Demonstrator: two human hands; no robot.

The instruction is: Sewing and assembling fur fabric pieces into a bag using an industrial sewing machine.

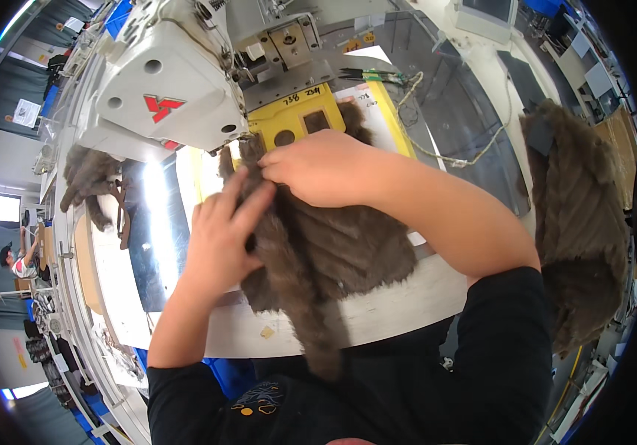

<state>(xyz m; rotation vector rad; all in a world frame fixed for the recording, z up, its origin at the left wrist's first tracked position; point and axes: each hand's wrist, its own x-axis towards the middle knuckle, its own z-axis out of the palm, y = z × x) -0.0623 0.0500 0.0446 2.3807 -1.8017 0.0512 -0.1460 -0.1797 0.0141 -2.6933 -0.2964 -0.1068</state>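
Note:
A brown fur piece (355, 248) lies on the worktable beneath a white sewing machine (166, 81), and a long narrow fur strip (289, 274) on top of it hangs over the near table edge. My right hand (326, 169) is closed, its fingertips pinching fur close to the machine's needle area. On the strip's left side, my left hand (218, 237) rests with its fingers stretched out and apart, the fingertips touching the fur. The fur right under the fingertips is partly hidden. A yellow plate (270, 119) with cut-out holes sits just behind my right hand.
Green-handled tweezers (374, 75) and a looped cord (474, 161) lie on the table behind the fur. More fur hangs at the right (582, 230), and a smaller fur bundle (88, 182) lies at the left. Another person (23, 259) is far off to the left.

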